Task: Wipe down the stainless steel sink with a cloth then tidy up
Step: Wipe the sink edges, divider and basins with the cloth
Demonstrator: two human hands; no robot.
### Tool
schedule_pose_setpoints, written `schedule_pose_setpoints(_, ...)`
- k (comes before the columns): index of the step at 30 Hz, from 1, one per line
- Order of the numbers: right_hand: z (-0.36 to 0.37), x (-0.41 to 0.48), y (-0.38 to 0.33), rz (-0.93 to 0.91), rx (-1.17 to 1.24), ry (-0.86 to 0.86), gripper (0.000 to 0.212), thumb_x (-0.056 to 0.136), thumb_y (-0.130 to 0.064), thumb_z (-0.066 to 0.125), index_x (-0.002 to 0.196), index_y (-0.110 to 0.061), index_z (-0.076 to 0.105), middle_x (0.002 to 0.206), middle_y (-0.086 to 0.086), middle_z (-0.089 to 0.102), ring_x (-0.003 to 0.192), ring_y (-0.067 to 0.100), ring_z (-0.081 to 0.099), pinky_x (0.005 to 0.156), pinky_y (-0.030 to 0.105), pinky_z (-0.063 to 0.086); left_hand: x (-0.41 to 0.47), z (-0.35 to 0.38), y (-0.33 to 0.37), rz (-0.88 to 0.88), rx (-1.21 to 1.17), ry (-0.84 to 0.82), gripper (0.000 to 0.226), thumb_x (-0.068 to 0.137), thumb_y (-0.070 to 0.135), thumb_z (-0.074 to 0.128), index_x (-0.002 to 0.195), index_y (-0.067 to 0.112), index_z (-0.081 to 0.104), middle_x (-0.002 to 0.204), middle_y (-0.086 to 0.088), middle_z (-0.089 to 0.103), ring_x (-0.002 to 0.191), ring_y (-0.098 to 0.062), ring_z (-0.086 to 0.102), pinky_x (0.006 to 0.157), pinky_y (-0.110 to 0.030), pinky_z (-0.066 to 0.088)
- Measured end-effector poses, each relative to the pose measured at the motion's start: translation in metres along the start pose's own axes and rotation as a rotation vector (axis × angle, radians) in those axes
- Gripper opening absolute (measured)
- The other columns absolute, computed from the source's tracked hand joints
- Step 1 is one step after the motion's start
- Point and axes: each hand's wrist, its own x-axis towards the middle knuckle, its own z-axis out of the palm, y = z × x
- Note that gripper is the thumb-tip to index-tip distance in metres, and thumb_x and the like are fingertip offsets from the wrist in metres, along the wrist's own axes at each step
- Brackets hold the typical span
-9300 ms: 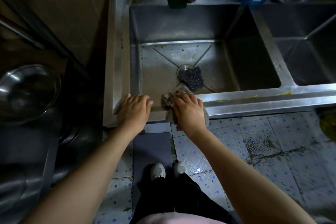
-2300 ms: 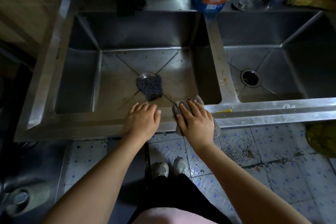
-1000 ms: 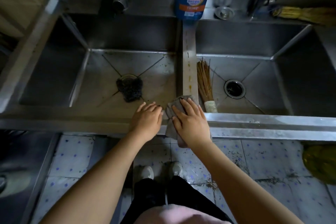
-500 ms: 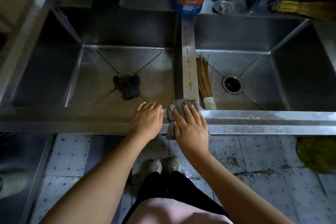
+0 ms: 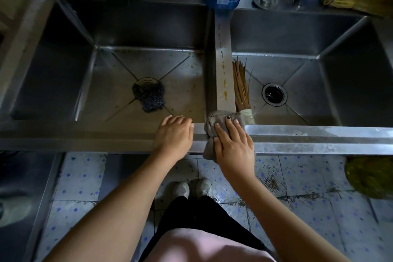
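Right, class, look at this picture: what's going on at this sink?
A person is wiping a double stainless steel sink. Their right hand presses a grey cloth flat on the front rim, where the divider between the basins meets it; the left hand rests flat on the rim alongside. A dark scouring pad lies over the left basin's drain and a bamboo brush lies in the right basin. Yellowish spots show on the divider.

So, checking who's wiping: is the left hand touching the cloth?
Apart. Head view shows bare sink rim between the left hand and the cloth.
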Motion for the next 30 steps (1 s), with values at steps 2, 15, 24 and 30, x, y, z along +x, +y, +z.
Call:
schedule_pose_setpoints(2,0.001,-0.003,-0.008,0.036,0.007,-0.013,0.044,0.089,-0.038,0.034,0.120,-0.024,0.062,0.132,0.006,0.057,0.128,0.026,0.047,0.100,0.044,0.040,-0.001,0.001,0.000,-0.005,0.001,0.011,0.033,0.098,0.025,0.033,0.114,0.015,0.060,0.115,-0.004,0.063,0.110,-0.022,0.054,0.103,-0.035,0.029)
schedule_pose_setpoints(15,-0.017,0.032,0.006,-0.159,0.021,-0.287,0.045,0.100,-0.037,0.028,0.144,-0.030,0.030,0.157,-0.004,0.013,0.145,0.016,0.002,0.116,0.035,0.004,0.000,-0.002,0.001,-0.030,0.019,-0.003,0.031,0.096,0.023,0.037,0.112,0.012,0.062,0.111,-0.006,0.066,0.105,-0.025,0.057,0.098,-0.037,0.034)
schedule_pose_setpoints(24,-0.014,0.020,0.001,-0.099,0.144,-0.202,0.044,0.098,-0.038,0.036,0.140,-0.028,0.039,0.155,-0.003,0.022,0.145,0.015,0.010,0.115,0.031,0.009,0.002,0.002,-0.001,-0.031,0.021,-0.008,0.039,0.095,0.026,0.032,0.112,0.009,0.062,0.110,-0.008,0.067,0.103,-0.028,0.058,0.097,-0.038,0.037)
schedule_pose_setpoints(30,-0.009,0.036,-0.003,-0.138,0.147,-0.113,0.033,0.089,-0.019,0.055,0.122,-0.014,0.061,0.139,0.010,0.049,0.132,0.030,0.041,0.103,0.041,0.036,0.000,0.000,-0.002,-0.034,0.006,-0.043,0.034,0.097,0.026,0.035,0.120,0.014,0.057,0.119,-0.003,0.062,0.112,-0.023,0.053,0.101,-0.035,0.031)
